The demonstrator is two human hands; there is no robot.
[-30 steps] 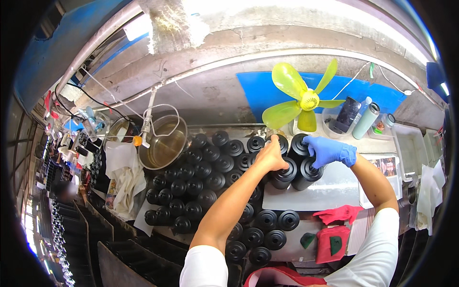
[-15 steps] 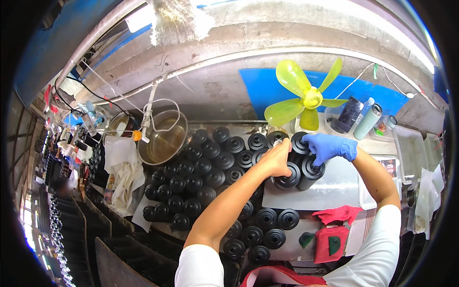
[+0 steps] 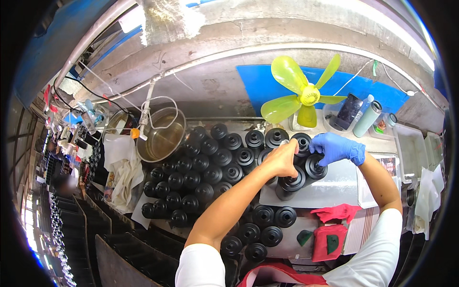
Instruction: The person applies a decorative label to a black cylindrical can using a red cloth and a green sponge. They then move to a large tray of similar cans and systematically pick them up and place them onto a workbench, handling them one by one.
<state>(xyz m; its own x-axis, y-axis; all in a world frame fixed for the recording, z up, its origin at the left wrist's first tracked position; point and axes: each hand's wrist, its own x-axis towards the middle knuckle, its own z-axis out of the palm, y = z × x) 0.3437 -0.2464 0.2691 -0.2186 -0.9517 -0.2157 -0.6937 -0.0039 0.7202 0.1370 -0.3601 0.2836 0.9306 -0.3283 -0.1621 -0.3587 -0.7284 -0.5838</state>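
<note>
Several black ribbed cylinders with stepped round ends stand close together under my hands. My bare left hand (image 3: 282, 161) is curled, its thumb at the centre of the near black cylinder (image 3: 288, 187). Its other fingers reach toward a farther cylinder (image 3: 302, 142), and their tips are partly hidden. In a blue glove, my right hand (image 3: 338, 149) has its thumb side on another black cylinder (image 3: 316, 168), right of the first. The gloved fingertips bend down beside the farther cylinder. Both gripped cylinders lean slightly over the grey sheet (image 3: 340, 187).
A yellow-green fan (image 3: 310, 95) stands behind my hands. Many more black cylinders (image 3: 191, 179) fill the table at left, beside a round metal basin (image 3: 162, 136). A flask (image 3: 367, 119) stands at back right; red cloths (image 3: 329, 241) lie at front right.
Both hands have shifted slightly to the right. The near cylinder under my left thumb and the one under my right hand have moved and tilted with them.
</note>
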